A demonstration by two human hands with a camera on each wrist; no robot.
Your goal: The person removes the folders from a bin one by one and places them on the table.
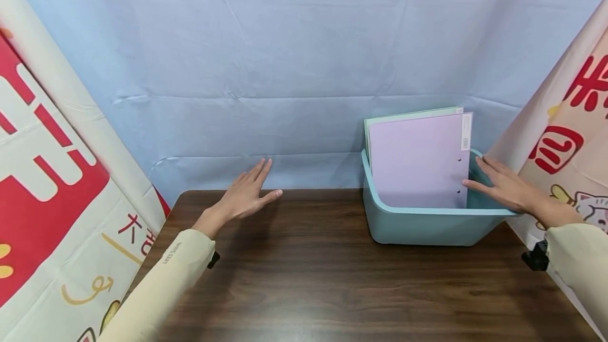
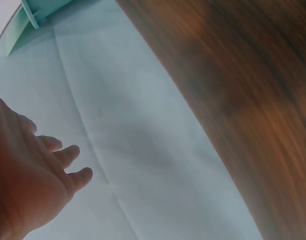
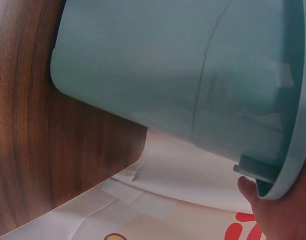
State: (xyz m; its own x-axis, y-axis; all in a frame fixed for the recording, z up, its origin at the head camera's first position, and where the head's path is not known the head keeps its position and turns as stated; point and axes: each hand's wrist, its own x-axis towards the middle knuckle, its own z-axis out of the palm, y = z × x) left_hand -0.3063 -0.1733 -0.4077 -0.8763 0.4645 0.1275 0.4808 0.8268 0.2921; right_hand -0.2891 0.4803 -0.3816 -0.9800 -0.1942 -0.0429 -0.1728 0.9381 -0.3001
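Over the far left part of the table, my left hand [image 1: 244,197] is held with fingers stretched out and thumb apart; it holds nothing. In the left wrist view its palm [image 2: 28,175] faces the camera. My right hand [image 1: 510,189] grips the right rim of a teal plastic storage bin [image 1: 432,228], thumb pointing inward. From the right wrist view, a fingertip [image 3: 247,187] shows under the lip outside the bin. Inside the bin, a lilac file folder [image 1: 418,162] with a white label stands upright, a mint green folder [image 1: 404,114] behind it.
The dark wood table [image 1: 309,278] ends at a pale blue cloth backdrop [image 1: 285,67]. Printed cloths hang at the left [image 1: 43,173] and right [image 1: 570,120], the right one close beside the bin. The bin stands at the table's far right.
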